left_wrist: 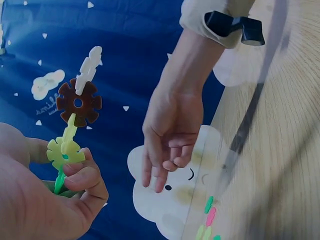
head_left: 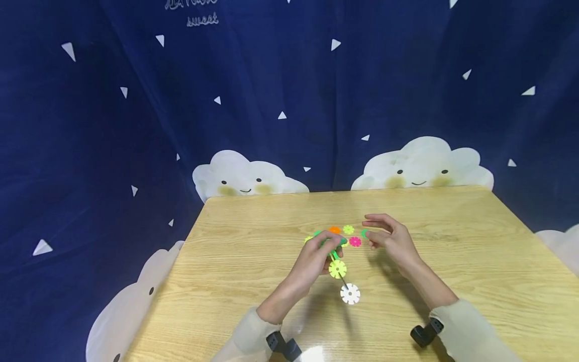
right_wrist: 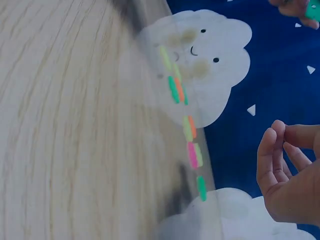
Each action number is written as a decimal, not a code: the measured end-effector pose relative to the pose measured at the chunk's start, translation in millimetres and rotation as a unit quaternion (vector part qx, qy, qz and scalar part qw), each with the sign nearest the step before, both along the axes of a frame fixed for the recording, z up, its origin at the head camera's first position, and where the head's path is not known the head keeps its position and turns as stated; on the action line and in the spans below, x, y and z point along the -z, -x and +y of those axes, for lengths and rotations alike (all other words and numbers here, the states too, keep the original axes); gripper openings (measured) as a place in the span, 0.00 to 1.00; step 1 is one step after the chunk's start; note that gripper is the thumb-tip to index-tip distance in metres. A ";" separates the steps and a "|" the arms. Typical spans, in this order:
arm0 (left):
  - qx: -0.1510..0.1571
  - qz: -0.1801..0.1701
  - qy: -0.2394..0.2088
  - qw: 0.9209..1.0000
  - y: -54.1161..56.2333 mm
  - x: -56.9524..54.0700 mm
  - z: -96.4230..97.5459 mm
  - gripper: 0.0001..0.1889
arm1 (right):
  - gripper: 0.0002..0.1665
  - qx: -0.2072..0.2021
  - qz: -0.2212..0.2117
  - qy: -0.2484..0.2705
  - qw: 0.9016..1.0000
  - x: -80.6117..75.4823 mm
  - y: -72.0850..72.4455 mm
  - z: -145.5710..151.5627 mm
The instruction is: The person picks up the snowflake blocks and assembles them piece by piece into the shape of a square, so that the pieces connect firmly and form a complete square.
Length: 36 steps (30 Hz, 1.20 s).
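My left hand [head_left: 313, 255] grips a short chain of interlocking plastic snowflake discs above the table. A white disc [head_left: 350, 293] forms the chain's end nearest me. The brown disc [left_wrist: 78, 103] shows in the left wrist view, between the white one and a yellow disc [head_left: 337, 269]. Fingers and thumb pinch the chain around a green disc [left_wrist: 59, 182], partly hidden by them. To the right, my right hand [head_left: 392, 242] hovers with loosely bent fingers. Nothing shows between its thumb and fingers in the right wrist view.
Loose discs lie on the wooden table [head_left: 253, 241] beyond the hands: an orange disc [head_left: 334, 230], a yellow-green disc [head_left: 348, 230], a pink disc [head_left: 355, 242], a green disc [head_left: 364, 233] and several more. A dark blue curtain [head_left: 289, 75] with white clouds hangs behind the table.
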State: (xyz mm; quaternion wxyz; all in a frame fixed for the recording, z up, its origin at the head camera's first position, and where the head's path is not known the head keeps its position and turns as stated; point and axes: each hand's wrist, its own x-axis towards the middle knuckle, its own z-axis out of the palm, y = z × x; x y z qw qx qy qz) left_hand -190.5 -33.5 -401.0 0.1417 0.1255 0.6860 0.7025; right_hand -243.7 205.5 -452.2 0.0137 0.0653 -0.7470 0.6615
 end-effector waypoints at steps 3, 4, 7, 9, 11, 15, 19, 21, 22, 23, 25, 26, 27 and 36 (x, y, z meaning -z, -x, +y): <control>0.001 -0.002 -0.005 1.000 0.0 -0.6 0.2 0.19 | 0.29 0.004 -0.011 -0.003 1.000 6.2 4.7 1.9; 0.001 -0.003 -0.007 1.000 -0.1 -0.7 0.3 0.19 | 0.30 0.005 -0.014 -0.005 1.000 8.3 6.3 2.3; 0.003 -0.002 -0.008 1.000 -0.3 -1.0 0.8 0.19 | 0.32 0.012 -0.025 -0.013 1.000 16.1 11.7 3.4; 0.006 0.000 -0.006 1.000 -0.4 -0.7 0.9 0.19 | 0.32 0.016 -0.034 -0.019 0.999 22.1 15.7 3.5; 0.007 0.003 -0.004 1.000 -0.6 -0.4 0.8 0.20 | 0.32 0.018 -0.042 -0.024 0.999 28.3 19.3 3.1; 0.008 0.006 0.000 1.000 -0.6 -0.1 0.3 0.20 | 0.32 0.018 -0.059 -0.025 0.998 38.5 25.3 0.8; 0.010 0.010 0.002 1.000 -0.6 -0.4 0.4 0.20 | 0.33 0.017 -0.068 -0.025 0.997 42.9 29.0 -2.2; 0.012 0.012 0.004 1.000 -0.5 -0.6 0.4 0.20 | 0.33 0.016 -0.072 -0.033 0.997 43.6 30.4 -3.9; 0.013 0.014 0.005 1.000 -0.5 -0.7 0.4 0.20 | 0.33 0.017 -0.074 -0.041 0.996 43.7 30.9 -4.8; 0.013 0.014 0.006 1.000 -0.5 -0.8 0.4 0.20 | 0.32 0.018 -0.076 -0.050 0.996 44.0 31.7 -5.8; 0.015 0.014 0.007 1.000 -0.5 -1.2 0.2 0.20 | 0.32 0.019 -0.076 -0.069 0.995 44.7 33.4 -8.0; 0.014 0.014 0.008 1.000 -0.5 -1.4 0.0 0.20 | 0.31 0.019 -0.073 -0.080 0.994 45.3 34.5 -9.2; 0.014 0.014 0.008 1.000 -0.5 -1.8 -0.1 0.20 | 0.31 0.018 -0.072 -0.089 0.993 45.9 35.5 -10.4; 0.011 0.004 0.005 1.000 -1.1 -3.6 -0.9 0.20 | 0.27 -0.006 -0.053 -0.198 0.979 47.6 41.2 -19.7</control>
